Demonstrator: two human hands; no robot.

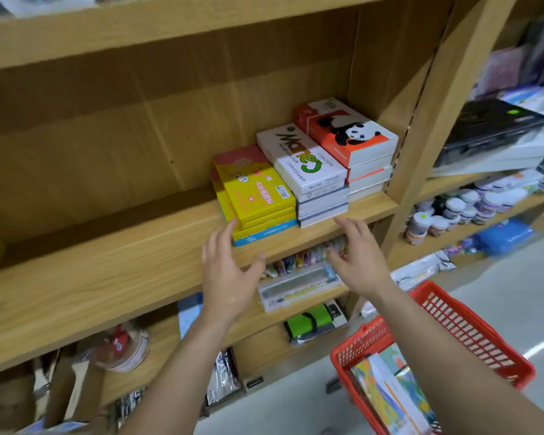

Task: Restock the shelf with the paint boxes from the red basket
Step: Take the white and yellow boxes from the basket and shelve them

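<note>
Three stacks of paint boxes stand at the right end of the wooden shelf (113,265): yellow boxes (255,191) on the left, white boxes (302,158) in the middle, red-and-white panda boxes (347,130) on the right. My left hand (225,271) is open, its fingertips next to the yellow stack's front left corner. Just below the white stack, my right hand (355,255) hovers open in front of the shelf edge. Neither hand holds anything. The red basket (471,334) sits on the floor at lower right with colourful boxes (390,394) inside.
The left part of the shelf board is bare wood. A lower shelf holds pen and brush cases (299,284) and a green roll (314,321). To the right, another shelf unit carries paint jars (459,208) and dark flat cases (490,127). Grey floor lies at lower right.
</note>
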